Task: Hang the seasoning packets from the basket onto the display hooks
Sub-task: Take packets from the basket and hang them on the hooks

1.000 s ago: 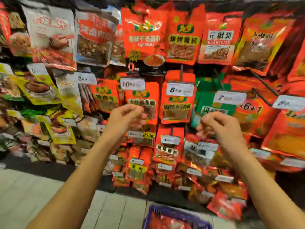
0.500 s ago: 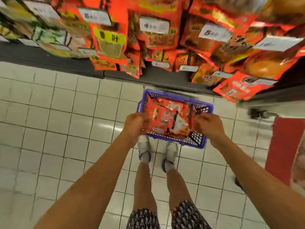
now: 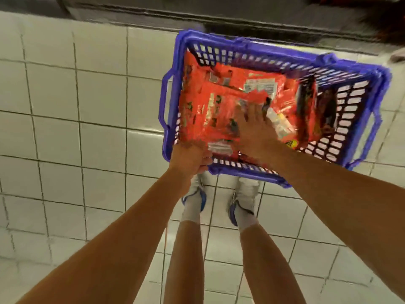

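Fingers of the right hand [image 3: 255, 126] are spread fairly straight and lie flat on the heap of red seasoning packets [image 3: 221, 106] in the blue basket [image 3: 173, 69], probably feeling for one packet to lift out. Those of the left hand [image 3: 189, 156] curl over the basket's near corner, at the edge of a packet; it looks like a steadying grip on the rim, though motion blur keeps me from telling whether they hold rim, packet or both. All the packets sit inside the basket, which rests on the tiled floor [image 3: 65, 106] just ahead of the person's white shoes [image 3: 241, 198]. No display hooks are in view; only a dark ledge [image 3: 219, 12] crosses the top, and the packet print is smeared beyond reading.
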Demonstrator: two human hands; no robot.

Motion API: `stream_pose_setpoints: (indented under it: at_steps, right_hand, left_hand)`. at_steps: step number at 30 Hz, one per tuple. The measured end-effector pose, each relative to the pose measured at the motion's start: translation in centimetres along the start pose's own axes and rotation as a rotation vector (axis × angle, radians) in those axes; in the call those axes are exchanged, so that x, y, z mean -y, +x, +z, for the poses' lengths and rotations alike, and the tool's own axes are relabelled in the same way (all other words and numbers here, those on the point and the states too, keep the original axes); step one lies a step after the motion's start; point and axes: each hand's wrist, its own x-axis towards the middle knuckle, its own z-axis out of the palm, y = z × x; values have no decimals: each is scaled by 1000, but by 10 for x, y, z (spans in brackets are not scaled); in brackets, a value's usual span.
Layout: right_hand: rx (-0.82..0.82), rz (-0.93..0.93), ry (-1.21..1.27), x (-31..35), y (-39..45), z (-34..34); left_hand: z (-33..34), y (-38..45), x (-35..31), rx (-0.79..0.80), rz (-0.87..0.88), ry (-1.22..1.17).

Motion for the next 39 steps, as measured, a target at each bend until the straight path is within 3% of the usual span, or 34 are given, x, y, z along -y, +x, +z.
stream_pose_setpoints:
  at_steps: [4,8,11,13,14,16,19,24,26,29,31,34,37,39]
  right_hand:
    - [-97,-15,55,7,6,9]
    - [-146,-50,497,8,-26,-34]
    - [161,2,1167,15,-60,-71]
    - [389,41,1371,20,-73,-79]
    - [406,49,1364,20,-73,-77]
    - [246,105,1205,15,-65,-66]
    - [-85,117,646,5,-41,-45]
    - [20,-147,15,37,5,14]
    - [2,-119,-89,49,20,32]
    - [-92,-42,-51,49,21,31]
    - [-153,-36,104,38,12,18]
    - [-203,70,625,16,-10,-28]
    - [-93,308,1315,-3,-49,-96]
    - [-47,329,1597,-15,-83,-140]
  left_hand:
    - [-3,25,19,-43,66,0]
    - [-9,24,16,-59,126,-101]
    - [-12,17,4,67,144,-118]
    - [-17,16,-1,138,166,-210]
    - [-20,16,-3,128,172,-246]
    - [-29,16,-5,43,213,-295]
    - [-43,23,0,-101,313,-267]
    - [-58,34,21,-122,419,-104]
    - [-62,37,29,-140,405,-117]
    - [-69,35,35,-125,378,-148]
    - [-71,27,34,-94,365,-170]
    - [-73,7,24,-40,328,-265]
    - [-70,-22,7,5,286,-368]
    - [-64,-49,-9,42,296,-398]
